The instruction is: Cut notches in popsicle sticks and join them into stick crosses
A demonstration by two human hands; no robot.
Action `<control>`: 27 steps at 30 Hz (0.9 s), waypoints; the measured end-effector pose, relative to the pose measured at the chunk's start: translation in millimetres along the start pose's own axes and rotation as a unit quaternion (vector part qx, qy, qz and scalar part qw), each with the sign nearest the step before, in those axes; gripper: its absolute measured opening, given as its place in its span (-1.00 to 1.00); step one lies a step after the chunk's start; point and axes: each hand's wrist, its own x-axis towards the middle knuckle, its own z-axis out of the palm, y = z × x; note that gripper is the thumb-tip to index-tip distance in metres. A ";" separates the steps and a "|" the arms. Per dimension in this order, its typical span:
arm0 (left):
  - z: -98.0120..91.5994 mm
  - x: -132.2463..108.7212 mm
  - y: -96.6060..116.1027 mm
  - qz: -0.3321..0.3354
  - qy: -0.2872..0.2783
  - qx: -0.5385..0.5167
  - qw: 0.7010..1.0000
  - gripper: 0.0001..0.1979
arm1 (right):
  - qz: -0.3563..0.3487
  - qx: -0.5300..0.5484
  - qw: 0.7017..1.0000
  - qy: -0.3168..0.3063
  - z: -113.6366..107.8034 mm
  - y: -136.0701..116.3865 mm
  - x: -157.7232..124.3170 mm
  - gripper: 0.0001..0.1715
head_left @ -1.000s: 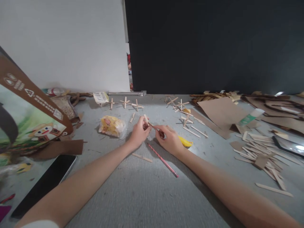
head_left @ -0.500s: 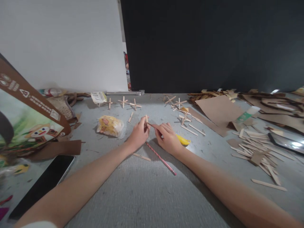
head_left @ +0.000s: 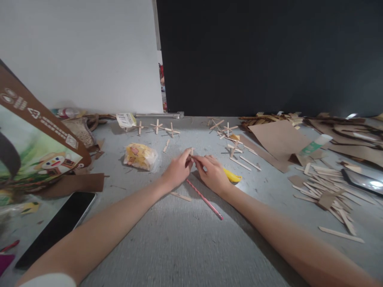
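Both my hands meet over the middle of the grey table (head_left: 179,243). My left hand (head_left: 178,171) and my right hand (head_left: 213,173) pinch the same small piece made of wooden sticks (head_left: 192,153) between their fingertips, just above the tabletop. A pink pencil (head_left: 205,199) lies slanted on the table under my right wrist. One loose stick (head_left: 181,196) lies under my left wrist. A yellow object (head_left: 232,176) shows just behind my right hand, partly hidden.
A yellow snack packet (head_left: 140,156) lies left of my hands. Finished stick crosses (head_left: 164,128) stand at the back, more sticks (head_left: 324,189) and brown cardboard (head_left: 277,139) with a glue tube (head_left: 315,145) at right. A dark phone (head_left: 58,227) and printed carton (head_left: 36,147) sit left.
My hands have closed in on each other, so the fingertips now meet on the stick piece. The view shifted slightly.
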 end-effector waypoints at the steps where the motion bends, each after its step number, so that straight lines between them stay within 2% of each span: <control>1: 0.2 -0.9 0.7 0.006 -0.007 0.002 1.000 -0.67 | 0.002 0.004 1.000 0.005 1.0 0.6 -0.3 -0.64; 10: -0.8 2.0 2.7 -0.026 0.000 0.047 0.999 -0.75 | 0.032 0.039 0.996 0.069 1.8 -1.4 -1.8 -0.90; 17: -0.9 2.5 -0.2 -0.012 0.002 0.046 0.999 -0.74 | 0.006 0.009 0.999 0.051 -1.1 -1.3 -0.4 -0.68; 27: -0.6 -4.8 1.0 0.047 -0.043 0.048 0.997 -0.73 | 0.013 -0.010 1.000 0.003 3.2 3.5 0.2 -0.64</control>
